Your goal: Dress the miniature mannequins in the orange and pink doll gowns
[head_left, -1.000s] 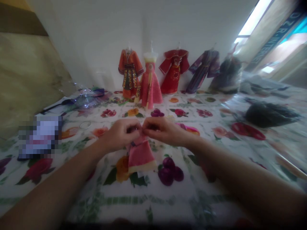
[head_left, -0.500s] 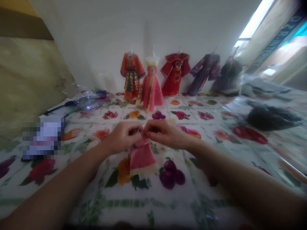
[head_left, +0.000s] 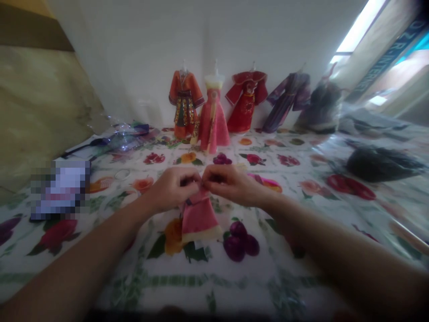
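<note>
A small pink piece of doll clothing [head_left: 200, 219] with a cream band along its lower edge hangs from my fingers, just over the flowered tablecloth. On its upper left my left hand [head_left: 176, 188] is closed in a pinch. My right hand [head_left: 226, 184] pinches the upper right, its fingertips meeting those of the left. The top of the garment is hidden behind the fingers. Behind the hands stands a pink strapless doll dress [head_left: 214, 116] on a white form.
Along the wall stand an orange doll robe [head_left: 185, 103], a red doll dress [head_left: 246, 103] and a purple doll robe [head_left: 288, 100]. A blurred-out phone-like object [head_left: 63, 190] lies at left, a dark plastic-wrapped bundle [head_left: 382, 164] at right. The tablecloth [head_left: 161, 297] has printed fruit.
The view has shifted very slightly. Both hands stay pinched together on the pink garment, with barely any movement of the fingers.
</note>
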### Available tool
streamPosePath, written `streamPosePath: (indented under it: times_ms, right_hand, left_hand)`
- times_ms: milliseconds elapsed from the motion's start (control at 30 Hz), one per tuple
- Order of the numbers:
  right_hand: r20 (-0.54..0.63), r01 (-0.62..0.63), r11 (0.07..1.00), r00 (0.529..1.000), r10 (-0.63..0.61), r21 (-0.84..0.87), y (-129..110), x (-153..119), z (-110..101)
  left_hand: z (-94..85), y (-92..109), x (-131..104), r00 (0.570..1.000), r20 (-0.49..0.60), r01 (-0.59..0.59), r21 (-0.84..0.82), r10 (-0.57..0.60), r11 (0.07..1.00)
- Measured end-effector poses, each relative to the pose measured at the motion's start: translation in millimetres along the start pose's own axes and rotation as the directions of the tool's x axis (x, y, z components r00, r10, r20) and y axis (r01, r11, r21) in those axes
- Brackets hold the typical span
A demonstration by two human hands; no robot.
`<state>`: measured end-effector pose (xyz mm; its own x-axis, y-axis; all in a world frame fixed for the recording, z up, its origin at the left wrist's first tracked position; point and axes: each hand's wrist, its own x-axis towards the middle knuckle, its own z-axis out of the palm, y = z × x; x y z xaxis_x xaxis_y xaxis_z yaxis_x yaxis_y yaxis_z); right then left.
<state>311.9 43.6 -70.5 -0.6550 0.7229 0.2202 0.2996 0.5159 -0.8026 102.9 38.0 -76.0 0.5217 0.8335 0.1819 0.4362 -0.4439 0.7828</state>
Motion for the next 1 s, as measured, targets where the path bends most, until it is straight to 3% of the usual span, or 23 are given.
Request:
streamPosePath:
  times_ms: [1000]
  right_hand:
    - [0.005,-0.005,1.0,1.0,0.005,0.012,0.0,-0.6,1.0]
  left_hand:
    - [0.9,3.6,0.9,0.999,-0.001,0.039,0.003,-0.039,0.999]
